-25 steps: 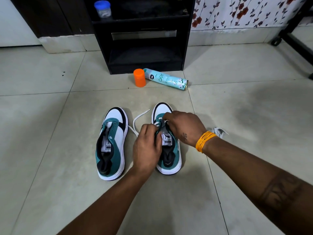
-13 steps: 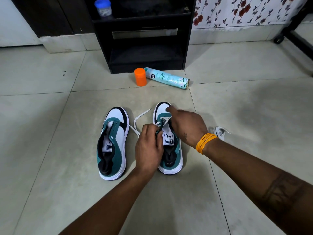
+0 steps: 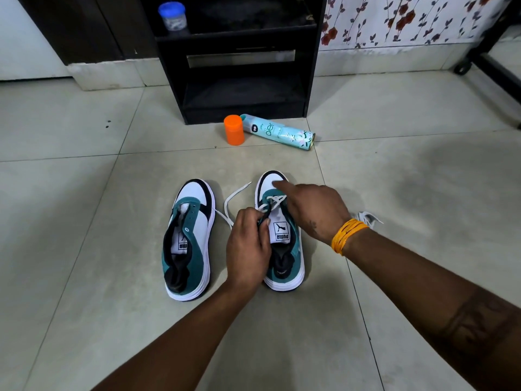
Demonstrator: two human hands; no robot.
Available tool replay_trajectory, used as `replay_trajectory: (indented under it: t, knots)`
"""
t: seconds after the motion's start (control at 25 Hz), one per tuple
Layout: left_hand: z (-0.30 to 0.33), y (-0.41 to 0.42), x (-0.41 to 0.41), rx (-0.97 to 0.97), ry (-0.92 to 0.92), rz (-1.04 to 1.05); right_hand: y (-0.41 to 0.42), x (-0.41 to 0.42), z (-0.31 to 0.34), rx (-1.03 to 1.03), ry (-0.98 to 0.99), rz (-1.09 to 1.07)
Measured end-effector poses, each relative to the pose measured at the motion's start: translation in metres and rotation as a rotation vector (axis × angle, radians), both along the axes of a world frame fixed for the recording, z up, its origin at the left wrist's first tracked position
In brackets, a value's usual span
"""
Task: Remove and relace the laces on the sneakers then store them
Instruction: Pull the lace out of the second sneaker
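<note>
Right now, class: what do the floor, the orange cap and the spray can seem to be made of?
Floor: probably glazed ceramic tile, pale, faintly glossy, with grout lines. Orange cap: likely plastic, smooth, uniformly coloured, matte. Spray can: probably printed metal; a shiny rim shows at its base, though the body could be otherwise.

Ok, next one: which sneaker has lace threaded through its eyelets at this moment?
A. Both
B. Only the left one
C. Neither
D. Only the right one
D: the right sneaker has white lace crossed near its toe, where both hands work, while the left sneaker shows bare eyelets and an open tongue.
</note>
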State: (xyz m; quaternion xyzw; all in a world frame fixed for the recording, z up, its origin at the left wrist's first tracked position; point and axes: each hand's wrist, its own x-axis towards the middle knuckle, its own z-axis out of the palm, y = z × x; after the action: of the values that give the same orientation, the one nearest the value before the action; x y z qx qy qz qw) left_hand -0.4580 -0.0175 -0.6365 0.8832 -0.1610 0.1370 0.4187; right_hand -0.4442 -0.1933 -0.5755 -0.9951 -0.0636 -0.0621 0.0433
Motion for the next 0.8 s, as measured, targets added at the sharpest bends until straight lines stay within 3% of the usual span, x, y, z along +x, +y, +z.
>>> replay_trajectory:
  t: [0.12,0.24,0.32,0.52,0.6,0.64,0.72,0.8]
  knots:
    - [-0.001,0.001,0.000,-0.003,-0.012,-0.001,0.005,0.005,0.002,-0.124,0.005,-0.004]
    - [0.000,0.000,-0.001,-0.019,-0.009,-0.006,-0.012,0.009,-0.004,0.280,-0.026,-0.441]
    - [-0.001,-0.001,-0.002,-0.033,-0.009,-0.001,-0.017,0.007,-0.004,0.442,-0.007,-0.518]
    - [-0.005,-0.002,-0.001,-0.033,-0.013,-0.013,0.005,0.003,0.000,-0.060,0.011,-0.043]
    - [-0.005,-0.001,0.000,-0.033,-0.022,-0.016,0.006,0.005,-0.005,-0.113,0.011,-0.063]
    - [-0.005,-0.001,0.000,-0.035,-0.024,-0.017,0.001,0.007,-0.009,-0.030,-0.009,-0.175]
    - [-0.004,-0.002,-0.001,-0.037,-0.016,-0.014,-0.014,0.009,-0.015,0.330,-0.036,-0.460]
    - [-0.004,-0.003,-0.002,-0.034,-0.014,-0.007,-0.020,0.007,-0.017,0.493,-0.025,-0.538]
